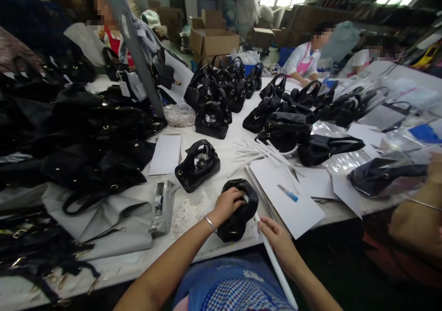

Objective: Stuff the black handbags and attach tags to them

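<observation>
At the table's near edge stands a small black handbag [231,221], its looped handle upright. My left hand [229,205] grips it at the handle, and the fingertips reach into the loop. My right hand [274,237] is closed round a long white tube [279,272] beside the bag. The tube's upper end meets the bag's right side, while its length slants down past my lap. Whether the end is inside the handle is hidden. Just beyond stands another black handbag [197,166] with its handle up.
A tape dispenser [162,207] is to my left, near a white card [165,154]. On the right lie white boards [286,200], a blue cutter [288,193] and several white tubes [265,152]. Black bags crowd both sides. A co-worker's arm [414,219] is at right.
</observation>
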Action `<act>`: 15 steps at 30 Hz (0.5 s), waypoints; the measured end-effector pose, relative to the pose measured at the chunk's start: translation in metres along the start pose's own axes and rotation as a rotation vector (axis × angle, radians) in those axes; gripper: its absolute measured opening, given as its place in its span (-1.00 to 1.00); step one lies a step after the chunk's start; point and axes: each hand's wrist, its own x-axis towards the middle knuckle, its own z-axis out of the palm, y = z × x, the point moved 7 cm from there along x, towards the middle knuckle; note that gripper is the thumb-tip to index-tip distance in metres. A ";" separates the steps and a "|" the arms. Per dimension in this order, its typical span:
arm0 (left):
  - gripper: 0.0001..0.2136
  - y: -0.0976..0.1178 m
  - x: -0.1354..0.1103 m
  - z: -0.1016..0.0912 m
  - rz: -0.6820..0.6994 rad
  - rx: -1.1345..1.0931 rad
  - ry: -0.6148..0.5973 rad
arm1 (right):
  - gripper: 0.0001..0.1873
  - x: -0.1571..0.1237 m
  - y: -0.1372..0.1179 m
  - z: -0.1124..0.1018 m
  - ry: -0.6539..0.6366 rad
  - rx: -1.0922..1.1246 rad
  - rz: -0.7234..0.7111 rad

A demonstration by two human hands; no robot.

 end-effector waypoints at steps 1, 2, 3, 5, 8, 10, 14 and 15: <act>-0.75 0.000 0.002 0.003 -0.004 0.023 -0.009 | -0.43 0.002 0.000 -0.002 0.022 -0.025 -0.007; -0.77 -0.002 0.002 0.004 -0.016 0.042 -0.002 | -0.42 0.004 -0.001 -0.004 0.040 -0.046 -0.016; -0.79 -0.005 0.003 0.005 -0.037 0.059 0.017 | -0.41 0.007 -0.002 -0.005 0.055 -0.061 -0.027; -0.83 -0.011 0.001 0.005 -0.090 0.080 0.059 | -0.41 0.014 -0.005 -0.005 0.064 -0.074 -0.053; -0.80 -0.019 -0.002 0.007 -0.113 0.039 0.086 | -0.41 0.026 -0.011 0.002 0.036 -0.080 -0.085; -0.77 -0.021 -0.003 0.007 -0.106 -0.019 0.101 | -0.43 0.034 -0.014 0.008 0.026 -0.061 -0.111; -0.73 -0.025 -0.004 0.006 -0.124 -0.167 0.149 | -0.55 0.051 -0.021 0.020 0.038 0.030 -0.201; -0.73 -0.027 -0.005 0.008 -0.151 -0.235 0.149 | -0.59 0.056 -0.023 0.023 0.039 0.056 -0.232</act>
